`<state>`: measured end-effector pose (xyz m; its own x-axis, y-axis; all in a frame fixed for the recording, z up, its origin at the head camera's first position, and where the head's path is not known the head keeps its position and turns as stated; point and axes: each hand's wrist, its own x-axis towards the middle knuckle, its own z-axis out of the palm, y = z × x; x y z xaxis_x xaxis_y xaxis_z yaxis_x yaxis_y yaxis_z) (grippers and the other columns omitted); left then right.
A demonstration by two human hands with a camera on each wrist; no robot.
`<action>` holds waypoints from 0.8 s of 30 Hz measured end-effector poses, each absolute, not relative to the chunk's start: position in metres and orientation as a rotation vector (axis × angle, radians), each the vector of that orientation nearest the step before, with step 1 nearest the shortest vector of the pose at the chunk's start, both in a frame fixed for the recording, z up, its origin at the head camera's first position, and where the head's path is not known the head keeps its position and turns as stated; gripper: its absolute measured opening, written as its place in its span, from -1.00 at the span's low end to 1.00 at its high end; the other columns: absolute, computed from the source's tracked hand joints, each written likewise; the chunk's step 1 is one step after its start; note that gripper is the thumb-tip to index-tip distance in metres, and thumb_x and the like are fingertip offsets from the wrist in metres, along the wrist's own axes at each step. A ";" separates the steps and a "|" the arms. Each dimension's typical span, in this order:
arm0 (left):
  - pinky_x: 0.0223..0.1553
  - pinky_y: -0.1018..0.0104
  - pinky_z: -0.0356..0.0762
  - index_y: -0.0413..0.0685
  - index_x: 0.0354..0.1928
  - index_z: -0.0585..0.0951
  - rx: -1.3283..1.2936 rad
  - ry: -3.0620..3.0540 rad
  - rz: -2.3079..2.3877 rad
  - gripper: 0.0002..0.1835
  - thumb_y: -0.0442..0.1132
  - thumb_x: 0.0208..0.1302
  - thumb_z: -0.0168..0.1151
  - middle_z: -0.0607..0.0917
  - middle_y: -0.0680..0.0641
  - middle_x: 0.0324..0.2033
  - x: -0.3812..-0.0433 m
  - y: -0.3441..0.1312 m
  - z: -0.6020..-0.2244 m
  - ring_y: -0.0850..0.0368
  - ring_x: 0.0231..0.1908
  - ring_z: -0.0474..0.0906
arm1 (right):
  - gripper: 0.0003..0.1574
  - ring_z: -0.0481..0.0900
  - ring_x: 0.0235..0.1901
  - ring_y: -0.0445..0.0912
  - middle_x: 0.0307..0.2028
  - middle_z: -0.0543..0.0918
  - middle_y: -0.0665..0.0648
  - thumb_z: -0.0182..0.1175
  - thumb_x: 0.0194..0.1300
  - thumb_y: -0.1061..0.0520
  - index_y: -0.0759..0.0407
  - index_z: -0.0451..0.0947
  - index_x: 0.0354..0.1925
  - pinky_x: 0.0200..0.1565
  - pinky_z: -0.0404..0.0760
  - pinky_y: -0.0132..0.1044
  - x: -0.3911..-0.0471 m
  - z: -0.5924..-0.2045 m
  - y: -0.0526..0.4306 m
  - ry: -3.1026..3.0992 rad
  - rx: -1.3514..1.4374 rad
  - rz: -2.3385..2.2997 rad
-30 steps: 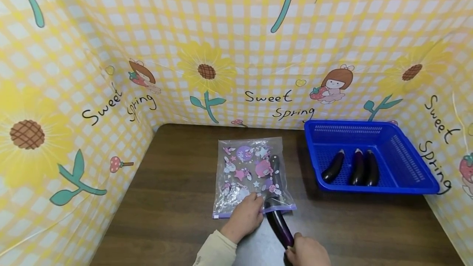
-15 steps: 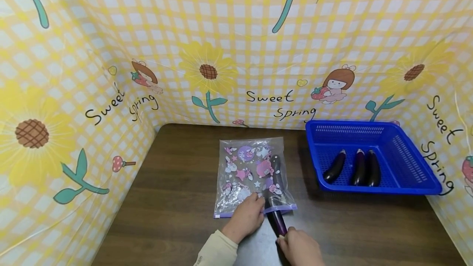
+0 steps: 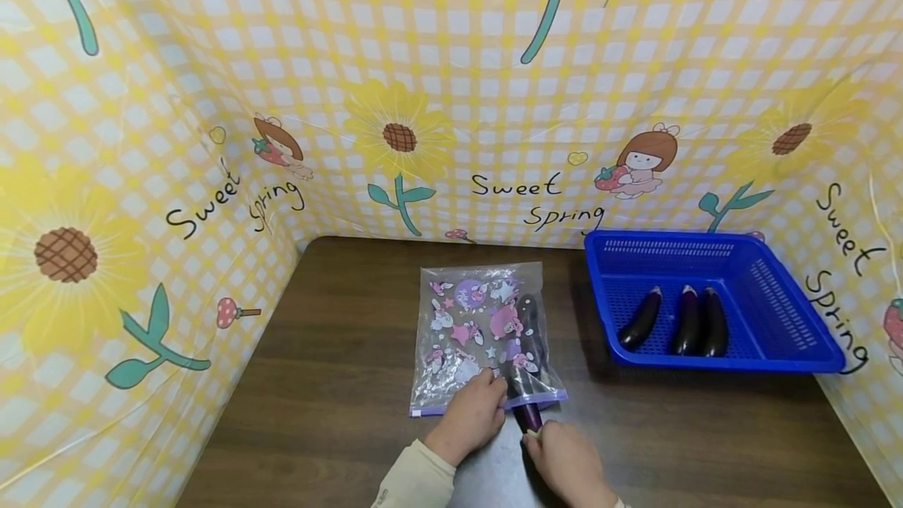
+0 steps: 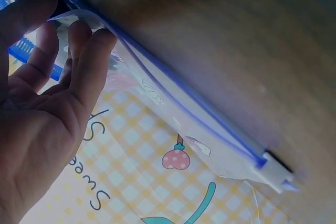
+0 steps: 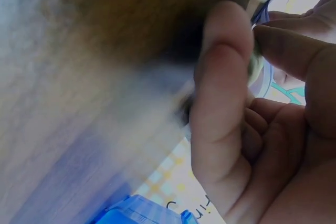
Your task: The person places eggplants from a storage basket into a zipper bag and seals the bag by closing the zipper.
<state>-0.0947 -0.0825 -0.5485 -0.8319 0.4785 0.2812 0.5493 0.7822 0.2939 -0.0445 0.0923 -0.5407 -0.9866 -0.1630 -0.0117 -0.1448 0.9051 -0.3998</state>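
The right hand [image 3: 567, 458] pinches a long, glossy purple eggplant [image 3: 527, 416] by its stem end; beyond that grip, it runs into a clear, printed plastic bag [image 3: 455, 335]. The left hand [image 3: 469, 415] holds the bag's mouth.

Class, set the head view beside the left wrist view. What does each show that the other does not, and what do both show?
Only the head view: the right hand gripping an eggplant by its stem end, and three other eggplants lying in the blue basket.

Only the left wrist view: the palm side of the left hand and the gap along the mouth of the printed bag.

Both: the left hand, the bag, its white slider and the checked cloth.
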 end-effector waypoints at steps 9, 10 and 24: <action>-0.59 0.35 0.30 0.03 -0.51 0.38 -0.836 -2.695 -0.557 -0.71 -0.29 -0.18 0.36 0.31 0.09 -0.49 -0.094 -0.084 -0.551 0.21 -0.56 0.28 | -0.50 0.53 -0.62 0.11 -0.64 0.53 0.13 0.29 0.11 -0.10 0.02 0.31 -0.76 -0.62 0.40 -0.03 -0.056 -0.544 0.087 3.010 -0.168 -0.596; -0.59 0.35 0.30 0.03 -0.51 0.38 -0.836 -2.698 -0.554 -0.71 -0.29 -0.18 0.36 0.32 0.09 -0.49 -0.094 -0.084 -0.551 0.21 -0.56 0.28 | -0.50 0.54 -0.60 0.13 -0.63 0.54 0.15 0.29 0.11 -0.10 0.02 0.31 -0.75 -0.61 0.41 -0.02 -0.058 -0.545 0.087 3.010 -0.158 -0.592; -0.52 0.30 0.37 0.02 -0.50 0.39 -0.787 -2.787 -0.533 -0.73 -0.28 -0.11 0.36 0.35 0.06 -0.47 -0.093 -0.083 -0.549 0.17 -0.51 0.33 | -0.57 0.55 -0.58 0.17 -0.58 0.58 0.23 0.29 0.12 -0.14 0.19 0.49 -0.55 -0.58 0.44 0.03 -0.069 -0.548 0.083 3.085 -0.152 -0.585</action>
<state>-0.0932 -0.0832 -0.5493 -0.8392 0.4657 0.2809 0.5365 0.7935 0.2874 -0.0686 0.0833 -0.5485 -0.9953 -0.0946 0.0203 -0.0955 0.9261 -0.3649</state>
